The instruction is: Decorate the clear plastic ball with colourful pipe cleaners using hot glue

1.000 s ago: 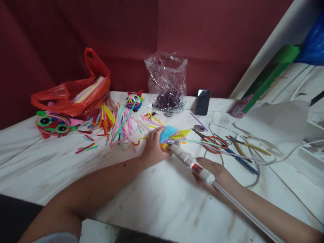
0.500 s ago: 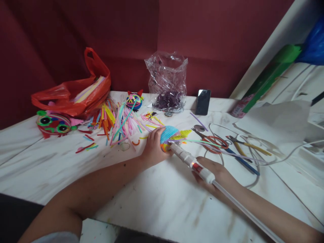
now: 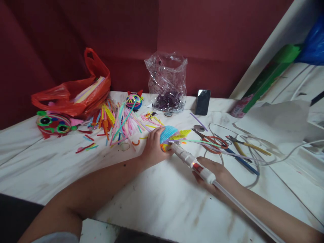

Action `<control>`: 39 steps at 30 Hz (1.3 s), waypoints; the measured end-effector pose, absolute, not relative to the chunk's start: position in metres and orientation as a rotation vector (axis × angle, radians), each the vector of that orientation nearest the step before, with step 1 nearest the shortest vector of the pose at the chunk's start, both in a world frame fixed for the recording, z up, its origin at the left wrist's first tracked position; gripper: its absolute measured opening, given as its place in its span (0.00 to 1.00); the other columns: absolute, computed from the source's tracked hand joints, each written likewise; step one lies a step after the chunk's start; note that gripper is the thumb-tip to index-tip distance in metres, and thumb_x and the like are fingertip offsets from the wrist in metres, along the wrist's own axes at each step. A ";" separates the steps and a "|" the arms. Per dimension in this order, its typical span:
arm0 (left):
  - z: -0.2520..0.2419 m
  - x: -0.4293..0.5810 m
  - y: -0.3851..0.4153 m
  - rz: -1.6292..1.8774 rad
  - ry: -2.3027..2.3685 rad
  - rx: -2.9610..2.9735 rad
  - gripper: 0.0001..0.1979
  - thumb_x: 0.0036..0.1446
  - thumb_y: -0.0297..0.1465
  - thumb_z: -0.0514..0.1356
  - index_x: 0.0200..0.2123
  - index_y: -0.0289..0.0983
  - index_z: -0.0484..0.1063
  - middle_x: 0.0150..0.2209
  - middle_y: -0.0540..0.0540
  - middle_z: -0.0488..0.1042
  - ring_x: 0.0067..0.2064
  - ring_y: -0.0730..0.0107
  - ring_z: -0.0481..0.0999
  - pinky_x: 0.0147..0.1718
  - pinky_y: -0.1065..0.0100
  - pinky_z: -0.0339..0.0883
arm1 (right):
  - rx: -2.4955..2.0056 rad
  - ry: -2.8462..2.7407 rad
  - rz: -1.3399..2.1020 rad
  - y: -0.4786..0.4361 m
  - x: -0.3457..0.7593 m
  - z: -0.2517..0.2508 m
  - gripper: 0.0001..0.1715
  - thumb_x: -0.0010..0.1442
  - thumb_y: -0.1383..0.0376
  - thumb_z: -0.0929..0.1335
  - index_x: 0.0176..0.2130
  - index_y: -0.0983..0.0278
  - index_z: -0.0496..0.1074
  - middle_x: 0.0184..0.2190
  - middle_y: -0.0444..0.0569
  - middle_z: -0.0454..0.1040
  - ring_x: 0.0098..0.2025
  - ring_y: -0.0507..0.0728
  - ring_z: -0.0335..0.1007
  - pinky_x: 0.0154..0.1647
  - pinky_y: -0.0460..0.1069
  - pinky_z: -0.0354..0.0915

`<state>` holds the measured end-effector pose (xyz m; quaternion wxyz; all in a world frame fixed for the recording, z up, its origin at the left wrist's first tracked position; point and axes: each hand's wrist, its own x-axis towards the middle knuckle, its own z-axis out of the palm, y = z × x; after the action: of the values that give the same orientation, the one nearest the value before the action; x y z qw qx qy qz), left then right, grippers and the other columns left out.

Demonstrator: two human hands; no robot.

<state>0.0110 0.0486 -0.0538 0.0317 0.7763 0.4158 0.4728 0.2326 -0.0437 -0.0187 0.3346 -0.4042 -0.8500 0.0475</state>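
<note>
My left hand [image 3: 154,143] is wrapped round the left side of a ball-shaped pipe-cleaner craft [image 3: 169,133], blue on top with purple, yellow and orange parts. In my right hand [image 3: 211,168] is a white glue gun [image 3: 186,158], with a small orange light glowing on its body and a long clear glue stick [image 3: 243,206] running out of the back. The gun's nozzle meets the front of the craft; whether it touches cannot be made out. My right fingers are partly hidden behind the gun.
Scissors [image 3: 215,143], yellow-handled pliers [image 3: 255,148] and a white cable lie at the right. Behind are a phone [image 3: 203,102] and a clear plastic bag [image 3: 167,81]. Pipe-cleaner pieces [image 3: 124,126], a red bag [image 3: 73,96] and two finished-looking face balls [image 3: 54,124] fill the left.
</note>
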 end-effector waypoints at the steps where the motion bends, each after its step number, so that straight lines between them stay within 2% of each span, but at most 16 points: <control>1: -0.054 0.011 0.049 1.449 1.282 2.394 0.41 0.43 0.35 0.66 0.60 0.36 0.54 0.57 0.34 0.65 0.60 0.48 0.64 0.59 0.49 0.60 | -1.047 -2.222 0.138 -0.043 0.233 -0.020 0.08 0.61 0.70 0.61 0.36 0.61 0.67 0.29 0.49 0.74 0.29 0.54 0.72 0.28 0.47 0.67; 25: -0.051 0.011 0.047 1.405 1.298 2.383 0.41 0.43 0.33 0.66 0.60 0.36 0.54 0.58 0.34 0.64 0.61 0.48 0.63 0.60 0.49 0.58 | -0.951 -2.272 0.124 -0.041 0.234 -0.021 0.07 0.59 0.72 0.61 0.36 0.62 0.66 0.29 0.49 0.73 0.29 0.54 0.72 0.28 0.47 0.66; 33: -0.052 0.012 0.048 1.432 1.309 2.345 0.41 0.44 0.39 0.67 0.60 0.36 0.55 0.57 0.34 0.64 0.61 0.48 0.64 0.60 0.49 0.59 | -1.034 -2.238 0.072 -0.044 0.238 -0.019 0.07 0.60 0.71 0.61 0.34 0.62 0.66 0.26 0.46 0.71 0.26 0.53 0.70 0.26 0.46 0.64; 39: -0.053 0.012 0.050 1.455 1.321 2.345 0.40 0.44 0.38 0.68 0.59 0.37 0.55 0.56 0.34 0.65 0.60 0.49 0.65 0.59 0.50 0.61 | -1.051 -2.241 0.118 -0.044 0.235 -0.016 0.08 0.60 0.70 0.60 0.34 0.62 0.67 0.27 0.48 0.73 0.27 0.53 0.70 0.26 0.47 0.64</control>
<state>0.0118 0.0497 -0.0535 0.0411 0.7658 0.4315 0.4751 0.2351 -0.0443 -0.0164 0.3256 -0.4008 -0.8552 0.0449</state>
